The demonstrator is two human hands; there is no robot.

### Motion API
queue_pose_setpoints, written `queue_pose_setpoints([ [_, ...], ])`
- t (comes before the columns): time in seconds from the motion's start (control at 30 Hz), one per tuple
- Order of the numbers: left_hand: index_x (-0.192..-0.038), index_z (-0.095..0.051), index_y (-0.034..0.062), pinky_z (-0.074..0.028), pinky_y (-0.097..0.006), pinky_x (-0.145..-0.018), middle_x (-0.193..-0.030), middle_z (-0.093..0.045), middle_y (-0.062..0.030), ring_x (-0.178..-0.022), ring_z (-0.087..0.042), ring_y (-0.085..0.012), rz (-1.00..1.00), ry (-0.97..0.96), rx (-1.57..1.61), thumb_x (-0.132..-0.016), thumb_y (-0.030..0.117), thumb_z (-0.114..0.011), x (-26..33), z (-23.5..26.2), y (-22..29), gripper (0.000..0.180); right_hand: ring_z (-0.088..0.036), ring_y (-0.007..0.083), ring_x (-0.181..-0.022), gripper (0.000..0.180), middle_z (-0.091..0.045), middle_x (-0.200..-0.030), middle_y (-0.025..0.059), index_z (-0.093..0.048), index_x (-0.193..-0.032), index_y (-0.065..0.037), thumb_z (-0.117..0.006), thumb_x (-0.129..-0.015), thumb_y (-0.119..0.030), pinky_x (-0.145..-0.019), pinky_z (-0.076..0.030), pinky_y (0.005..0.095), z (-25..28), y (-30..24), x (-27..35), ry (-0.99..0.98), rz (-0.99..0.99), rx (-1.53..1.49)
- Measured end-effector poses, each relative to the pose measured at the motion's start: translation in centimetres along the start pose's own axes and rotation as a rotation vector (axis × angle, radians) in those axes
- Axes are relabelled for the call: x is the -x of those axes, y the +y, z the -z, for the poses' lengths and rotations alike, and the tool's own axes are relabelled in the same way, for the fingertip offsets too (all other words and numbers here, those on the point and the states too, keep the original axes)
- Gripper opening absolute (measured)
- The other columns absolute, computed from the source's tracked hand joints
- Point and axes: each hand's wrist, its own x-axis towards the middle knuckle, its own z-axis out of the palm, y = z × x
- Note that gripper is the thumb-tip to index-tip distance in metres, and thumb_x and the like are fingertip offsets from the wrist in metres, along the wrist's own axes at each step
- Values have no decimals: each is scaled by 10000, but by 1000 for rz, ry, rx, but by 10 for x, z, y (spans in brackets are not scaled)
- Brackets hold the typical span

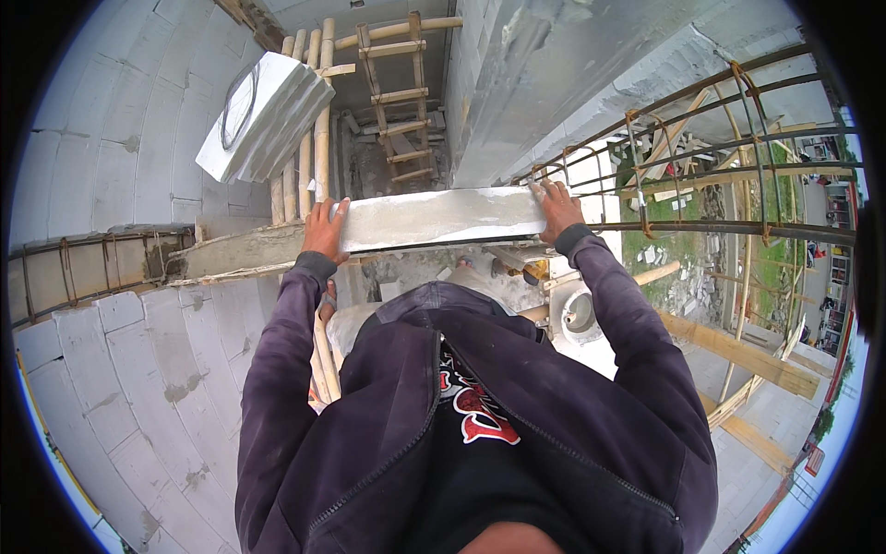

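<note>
Pale oblong block, grey-smeared, crosswise

faded purple jacket | dark zip | dark cuffs | black shirt | red-white print

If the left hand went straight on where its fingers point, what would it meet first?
Probably a yellowish pole, beyond the left hand at the end of the pale block; depth is unclear, so it may pass above.

**Head-worn view, looking steeply down**

The wide fisheye camera, worn on the head, faces down along the body: the jacket lies nearest, left hand and right hand beyond, a ladder far off; block wall bends at left.
</note>
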Motion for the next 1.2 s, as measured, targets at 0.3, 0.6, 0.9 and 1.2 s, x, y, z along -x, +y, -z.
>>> queue_pose_setpoints([
  [0.3, -1511, -333, 140, -300, -488, -1153, -1460, -349, -210, -1382, -312, -427, -6, 40, 53, -516, 106, -920, 2, -1, -2, 1156, -289, 331, -1439, 1031, -337, -1520, 113, -334, -1506, -205, -828, -608, -100, -1071, -385, 549, 7, -5, -5, -39, 11, 28],
  [0.6, -1554, -231, 82, -285, -470, -1180, -1582, -221, -229, -1459, -242, -420, 233, 169, 467, -682, 289, -883, 4, -2, 15, 1108, -314, 379, -1413, 949, -367, -1488, 175, -423, -1444, -133, -866, -609, -222, -1096, -361, 527, -13, 6, 6, -83, -93, 33],
  [0.9, -1519, -238, -35, -339, -417, -1117, -1451, -437, -294, -1346, -444, -413, 520, 313, 823, -1000, 309, -557, -3, -32, 10, 700, -414, 423, -1329, 641, -508, -1364, 176, -548, -1331, -103, -750, -752, -287, -1047, -412, 515, -60, 31, 8, -98, -127, 10],
  [1.2, -1499, -278, -21, -338, -412, -1112, -1407, -484, -290, -1308, -481, -400, 585, 265, 814, -984, 142, -575, -11, -22, 14, 616, -572, 421, -1221, 522, -596, -1290, 121, -546, -1364, -180, -632, -854, -251, -948, -517, 516, -69, 37, -15, 371, 98, 310],
])
